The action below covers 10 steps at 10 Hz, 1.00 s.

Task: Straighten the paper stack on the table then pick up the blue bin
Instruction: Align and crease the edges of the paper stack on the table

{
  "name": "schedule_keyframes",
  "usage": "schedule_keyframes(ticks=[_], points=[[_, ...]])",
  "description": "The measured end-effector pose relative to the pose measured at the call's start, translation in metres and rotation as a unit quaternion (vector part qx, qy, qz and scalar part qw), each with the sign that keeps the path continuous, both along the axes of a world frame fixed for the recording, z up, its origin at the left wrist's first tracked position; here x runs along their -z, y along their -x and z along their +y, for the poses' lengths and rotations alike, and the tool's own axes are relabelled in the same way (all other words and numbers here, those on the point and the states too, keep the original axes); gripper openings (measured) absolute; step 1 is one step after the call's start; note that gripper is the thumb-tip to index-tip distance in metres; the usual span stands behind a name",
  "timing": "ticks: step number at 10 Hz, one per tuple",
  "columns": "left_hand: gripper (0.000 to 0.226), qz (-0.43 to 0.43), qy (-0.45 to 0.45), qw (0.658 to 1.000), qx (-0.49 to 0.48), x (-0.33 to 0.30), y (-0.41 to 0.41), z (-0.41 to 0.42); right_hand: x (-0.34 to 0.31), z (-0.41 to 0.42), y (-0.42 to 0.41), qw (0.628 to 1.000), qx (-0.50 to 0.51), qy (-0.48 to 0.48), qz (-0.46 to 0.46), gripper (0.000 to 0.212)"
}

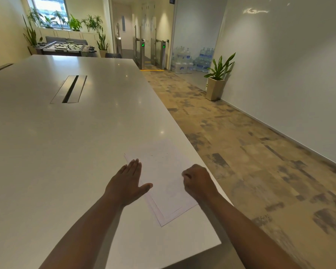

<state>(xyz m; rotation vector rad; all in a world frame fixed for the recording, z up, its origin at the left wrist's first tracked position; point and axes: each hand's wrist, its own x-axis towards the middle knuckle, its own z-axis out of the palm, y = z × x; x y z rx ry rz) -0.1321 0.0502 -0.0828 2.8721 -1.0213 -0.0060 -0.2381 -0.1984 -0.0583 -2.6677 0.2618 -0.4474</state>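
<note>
White paper stack point(163, 179): left hand point(127, 184) flat at its edge, right hand point(197, 181) curled atop.

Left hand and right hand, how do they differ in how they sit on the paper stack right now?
The left hand lies flat with straight fingers and the thumb spread, at the left edge of the paper stack; the right hand has its fingers curled. The left hand sits partly on the table, while the right hand is at the stack's right edge, near the table's edge. Whether the right hand pinches a sheet cannot be told. Both reach the stack from the near side.
</note>
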Motion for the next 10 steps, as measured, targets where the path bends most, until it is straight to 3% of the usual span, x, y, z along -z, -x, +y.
schedule_keyframes(ticks=[1, 2, 3, 5, 7, 9, 10], points=[[0.114, -0.006, -0.002, 1.0, 0.0, 0.0, 0.0, 0.0, -0.002, 0.004, -0.006, 0.998, 0.029, 0.055, -0.008, 0.037], [0.115, -0.004, -0.003, 1.0, 0.001, -0.001, 0.0, 0.0, 0.007, 0.039, 0.0, 0.995, -0.086, 0.05, 0.0, 0.024], [0.114, -0.002, -0.004, 1.0, 0.002, 0.0, 0.0, 0.0, 0.014, 0.033, 0.005, 0.994, -0.106, 0.024, -0.009, 0.02], [0.118, -0.001, -0.005, 1.0, 0.001, 0.001, -0.001, 0.0, -0.002, -0.029, 0.001, 0.999, 0.02, 0.02, -0.023, 0.038], [0.121, -0.007, -0.004, 1.0, 0.0, 0.0, 0.0, 0.0, 0.007, 0.02, -0.003, 0.995, -0.089, 0.051, 0.0, 0.024], [0.119, -0.001, -0.001, 1.0, 0.001, 0.0, 0.0, 0.0, -0.005, -0.016, -0.014, 0.999, 0.026, 0.008, -0.02, 0.043], [0.119, 0.001, -0.003, 1.0, 0.0, 0.0, 0.0, 0.001, 0.002, 0.01, -0.009, 0.997, -0.043, 0.056, -0.008, 0.033]])
